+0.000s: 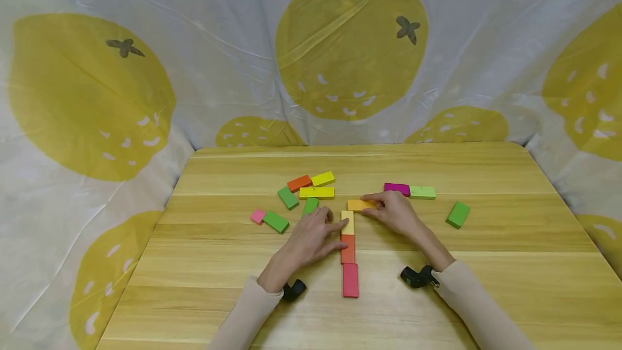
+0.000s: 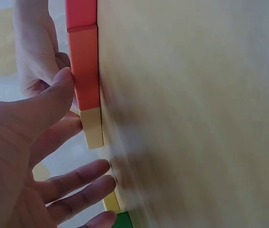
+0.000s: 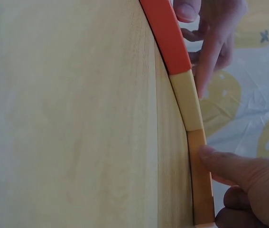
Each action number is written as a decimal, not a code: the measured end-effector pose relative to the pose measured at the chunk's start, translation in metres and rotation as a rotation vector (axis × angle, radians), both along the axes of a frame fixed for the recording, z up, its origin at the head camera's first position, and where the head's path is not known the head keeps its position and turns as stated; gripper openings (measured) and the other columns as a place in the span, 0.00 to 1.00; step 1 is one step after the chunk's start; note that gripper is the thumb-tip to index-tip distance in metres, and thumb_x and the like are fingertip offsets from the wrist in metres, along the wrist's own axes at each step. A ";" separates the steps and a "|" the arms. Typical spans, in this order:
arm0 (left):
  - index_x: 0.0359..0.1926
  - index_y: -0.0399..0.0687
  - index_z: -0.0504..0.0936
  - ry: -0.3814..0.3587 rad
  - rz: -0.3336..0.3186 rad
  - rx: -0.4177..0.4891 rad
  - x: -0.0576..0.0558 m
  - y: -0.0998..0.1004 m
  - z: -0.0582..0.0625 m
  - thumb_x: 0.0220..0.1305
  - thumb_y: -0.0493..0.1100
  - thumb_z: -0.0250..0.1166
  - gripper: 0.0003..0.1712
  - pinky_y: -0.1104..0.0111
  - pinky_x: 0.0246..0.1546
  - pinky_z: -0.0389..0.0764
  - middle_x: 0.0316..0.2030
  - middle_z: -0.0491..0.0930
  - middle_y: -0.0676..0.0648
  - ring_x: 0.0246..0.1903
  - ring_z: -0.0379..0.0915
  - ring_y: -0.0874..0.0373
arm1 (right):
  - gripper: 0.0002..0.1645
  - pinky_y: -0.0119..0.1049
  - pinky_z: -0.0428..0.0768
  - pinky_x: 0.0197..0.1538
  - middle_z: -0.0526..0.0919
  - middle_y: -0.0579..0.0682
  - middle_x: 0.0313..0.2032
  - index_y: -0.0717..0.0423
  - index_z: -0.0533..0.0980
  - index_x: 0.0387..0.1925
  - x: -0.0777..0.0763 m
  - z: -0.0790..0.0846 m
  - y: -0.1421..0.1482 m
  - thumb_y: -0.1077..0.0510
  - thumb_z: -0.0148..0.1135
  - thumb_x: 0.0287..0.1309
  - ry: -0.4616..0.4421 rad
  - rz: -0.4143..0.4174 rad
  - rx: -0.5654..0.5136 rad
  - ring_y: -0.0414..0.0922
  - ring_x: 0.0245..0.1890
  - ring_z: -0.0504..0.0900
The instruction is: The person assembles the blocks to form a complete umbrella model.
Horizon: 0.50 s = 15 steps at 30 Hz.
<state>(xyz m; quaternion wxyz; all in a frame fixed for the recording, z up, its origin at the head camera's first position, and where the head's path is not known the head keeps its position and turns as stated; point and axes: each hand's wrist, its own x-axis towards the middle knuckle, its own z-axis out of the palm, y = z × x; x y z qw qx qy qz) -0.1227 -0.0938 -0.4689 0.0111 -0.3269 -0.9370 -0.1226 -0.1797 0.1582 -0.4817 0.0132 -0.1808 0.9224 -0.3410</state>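
Note:
A column of flat blocks runs up the middle of the table in the head view: a pinkish-red block point(image 1: 350, 281), an orange-red block point(image 1: 347, 256) and a cream block point(image 1: 347, 215). My left hand point(image 1: 308, 237) lies along its left side, index fingertip on the cream block and thumb on the orange-red one, fingers extended. Just past the column's top, my right hand point(image 1: 399, 213) pinches a light orange block point(image 1: 357, 206) between thumb and index finger. In the right wrist view the light orange block point(image 3: 199, 164) meets the cream block point(image 3: 187, 102) end to end.
Left of the column lie several green, yellow and orange blocks, among them a long yellow block point(image 1: 317, 193), and a small pink block point(image 1: 258, 216). Behind the right hand are a purple block point(image 1: 397, 188) and a light green block point(image 1: 423, 193). A green block point(image 1: 458, 215) sits far right.

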 end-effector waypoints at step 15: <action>0.70 0.61 0.77 -0.009 0.012 -0.031 0.003 0.000 -0.001 0.68 0.65 0.64 0.34 0.51 0.59 0.79 0.69 0.73 0.43 0.65 0.71 0.48 | 0.21 0.29 0.55 0.26 0.58 0.39 0.16 0.55 0.87 0.52 0.001 -0.003 -0.003 0.51 0.76 0.59 0.047 0.015 0.008 0.36 0.20 0.56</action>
